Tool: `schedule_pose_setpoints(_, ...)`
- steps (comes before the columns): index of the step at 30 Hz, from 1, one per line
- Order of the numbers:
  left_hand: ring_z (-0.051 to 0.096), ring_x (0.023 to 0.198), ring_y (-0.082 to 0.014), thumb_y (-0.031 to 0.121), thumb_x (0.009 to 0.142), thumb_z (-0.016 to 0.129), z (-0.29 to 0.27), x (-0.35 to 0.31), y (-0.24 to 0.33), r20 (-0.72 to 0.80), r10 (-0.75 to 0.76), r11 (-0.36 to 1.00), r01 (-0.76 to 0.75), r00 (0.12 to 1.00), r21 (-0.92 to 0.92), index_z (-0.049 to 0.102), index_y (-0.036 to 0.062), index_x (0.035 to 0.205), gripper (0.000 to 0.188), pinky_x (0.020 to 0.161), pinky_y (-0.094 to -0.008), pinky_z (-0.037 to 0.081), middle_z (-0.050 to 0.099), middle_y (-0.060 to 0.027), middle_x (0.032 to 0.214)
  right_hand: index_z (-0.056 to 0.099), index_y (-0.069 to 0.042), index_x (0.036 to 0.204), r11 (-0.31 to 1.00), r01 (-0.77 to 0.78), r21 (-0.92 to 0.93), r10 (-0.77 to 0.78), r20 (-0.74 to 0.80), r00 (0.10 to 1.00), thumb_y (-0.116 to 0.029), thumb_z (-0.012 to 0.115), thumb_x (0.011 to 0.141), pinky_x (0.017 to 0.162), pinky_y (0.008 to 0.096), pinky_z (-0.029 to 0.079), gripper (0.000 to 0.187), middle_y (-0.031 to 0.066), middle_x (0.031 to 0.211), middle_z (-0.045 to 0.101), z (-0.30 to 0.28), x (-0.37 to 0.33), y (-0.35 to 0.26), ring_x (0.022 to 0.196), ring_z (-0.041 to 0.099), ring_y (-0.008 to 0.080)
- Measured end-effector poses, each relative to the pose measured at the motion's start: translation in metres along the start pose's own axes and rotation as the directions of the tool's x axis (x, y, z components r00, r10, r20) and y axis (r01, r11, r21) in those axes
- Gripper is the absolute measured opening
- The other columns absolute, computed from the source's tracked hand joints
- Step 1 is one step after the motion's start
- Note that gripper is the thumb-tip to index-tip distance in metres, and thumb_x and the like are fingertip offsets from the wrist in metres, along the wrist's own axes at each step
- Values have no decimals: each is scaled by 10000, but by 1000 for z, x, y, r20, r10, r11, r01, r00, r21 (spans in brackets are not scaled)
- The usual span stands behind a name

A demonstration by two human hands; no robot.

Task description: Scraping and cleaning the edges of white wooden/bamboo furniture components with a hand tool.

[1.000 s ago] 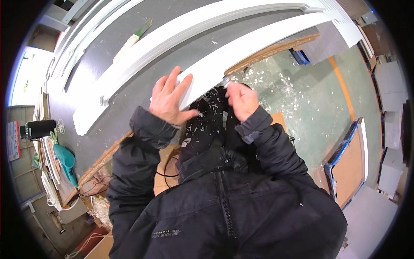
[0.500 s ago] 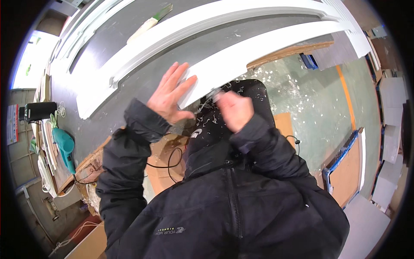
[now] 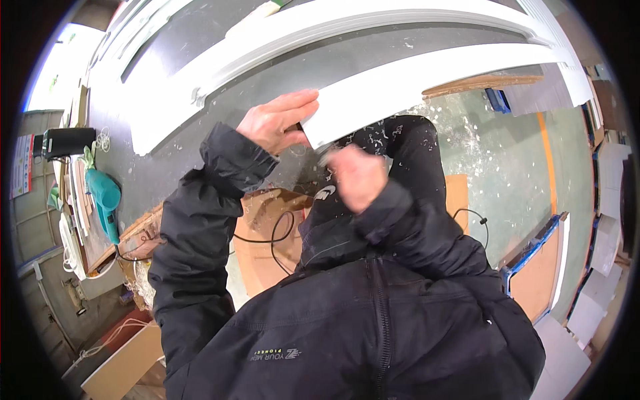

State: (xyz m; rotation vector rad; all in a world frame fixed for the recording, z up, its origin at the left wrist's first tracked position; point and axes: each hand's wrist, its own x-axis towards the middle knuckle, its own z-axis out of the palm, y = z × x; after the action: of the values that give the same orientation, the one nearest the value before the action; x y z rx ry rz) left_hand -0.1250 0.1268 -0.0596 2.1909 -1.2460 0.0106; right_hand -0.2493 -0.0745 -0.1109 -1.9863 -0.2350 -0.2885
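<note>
A long white board (image 3: pixel 373 97) with a curved edge lies along the near side of the grey workbench (image 3: pixel 247 83). My left hand (image 3: pixel 277 123) grips its left end, fingers together on the top and thumb by the near corner. Just below that corner is my right hand (image 3: pixel 360 175), closed and smeared by motion. A small greyish thing (image 3: pixel 327 157) shows at its fingertips, too blurred to name. White shavings (image 3: pixel 377 137) lie on my dark trousers beneath the board.
Farther back lies a second white curved moulding (image 3: pixel 267 57), with a green-and-white brush (image 3: pixel 267 10) behind it. A teal power tool (image 3: pixel 103 193) sits on the left by a black case (image 3: pixel 69 142). Scraps litter the floor (image 3: pixel 467 143); a cable (image 3: pixel 275 243) hangs below the bench.
My left hand has gone from lying spread on the board to gripping its end. The board appears shifted right in view. My right hand stays close to the near edge.
</note>
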Motion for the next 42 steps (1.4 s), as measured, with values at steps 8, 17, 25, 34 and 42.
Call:
schedule_pose_setpoints(8, 549, 1250, -321, 145, 668, 832, 3, 1, -1, 23, -6, 1000, 6, 1000, 16, 613, 32, 1252, 634, 988, -381, 510, 566, -144, 1367, 614, -55, 944, 916, -75, -394, 318, 598, 736, -185, 527, 997, 618, 453, 515, 166, 206, 848, 648, 20, 5, -34, 726, 648, 401)
schedule_pose_setpoints(17, 539, 1268, -331, 148, 689, 825, -1, 1, 5, 45, -59, 997, 56, 997, 50, 602, 14, 1261, 629, 1018, -377, 485, 559, -166, 1368, 513, -23, 928, 968, -102, -229, 155, 227, 961, -130, 545, 972, 492, 485, 487, 121, 211, 667, 615, -19, 9, -25, 577, 628, 394)
schedule_pose_setpoints(25, 508, 1309, -346, 98, 672, 839, -6, -2, 4, 81, -71, 997, 70, 994, 10, 588, -15, 1277, 665, 1056, -383, 462, 533, -185, 1397, 596, -40, 899, 840, 19, -543, -52, -45, 998, -188, 503, 996, 538, 477, 497, 200, 231, 712, 603, -135, 36, 41, 624, 637, 400)
schedule_pose_setpoints(34, 518, 1276, -417, 566, 563, 873, -1, 24, 51, 54, -104, 936, 79, 993, 342, 579, -91, 1196, 959, 1086, -478, 391, 546, -270, 1333, 592, -44, 924, 924, -59, -377, -7, -170, 985, -258, 557, 997, 497, 448, 467, 229, 191, 628, 597, -163, 44, 66, 560, 610, 389)
schedule_pose_setpoints(42, 498, 1219, -499, 1, 552, 799, 39, 10, 55, -172, -212, 910, 259, 962, 323, 523, -26, 1134, 645, 1018, -492, 429, 508, -314, 1335, 557, -49, 801, 790, -203, -578, 147, -143, 979, -359, 491, 1014, 509, 527, 481, 382, 221, 574, 582, -191, 78, 79, 555, 609, 441)
